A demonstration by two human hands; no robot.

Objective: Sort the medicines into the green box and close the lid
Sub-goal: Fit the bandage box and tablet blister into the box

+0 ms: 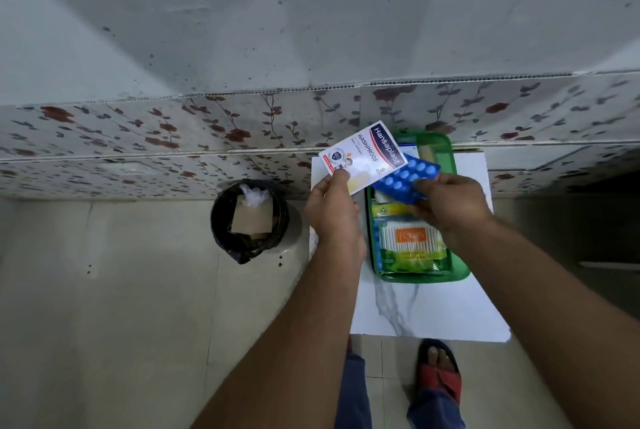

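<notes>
The room has a plain grey wall above and a band of white tiles with red flowers and dark vines (173,137) below it. The floor is made of pale beige tiles (104,307). On the floor, at the left, stands one round black bin lined with a black plastic bag (247,220); inside it there is one piece of brown cardboard and one crumpled clear plastic piece. To the right of the bin stands one small white table with a grey marble pattern (426,310), pushed near the tiled wall.

The left hand (332,210) holds one white flat plaster packet with a blue and red band (363,156); the thumb and the fingers pinch its lower corner, and the packet rises up and to the right, partly above the box. The right hand (450,201) holds one blue blister strip with round white tablets (407,177); the fingers close on its right end, and the strip points to the left, its far end lying under the edge of the plaster packet.

Under both hands, on the table, lies one green rectangular plastic box (450,154), open. In it I count one clear packet of white cotton buds with an orange label (408,238), one yellow-green packet above it and one green packet below it. Other items at the far end of the box are too hidden to tell.

At the bottom, one foot in a red and black sandal (440,373) stands on the floor.
</notes>
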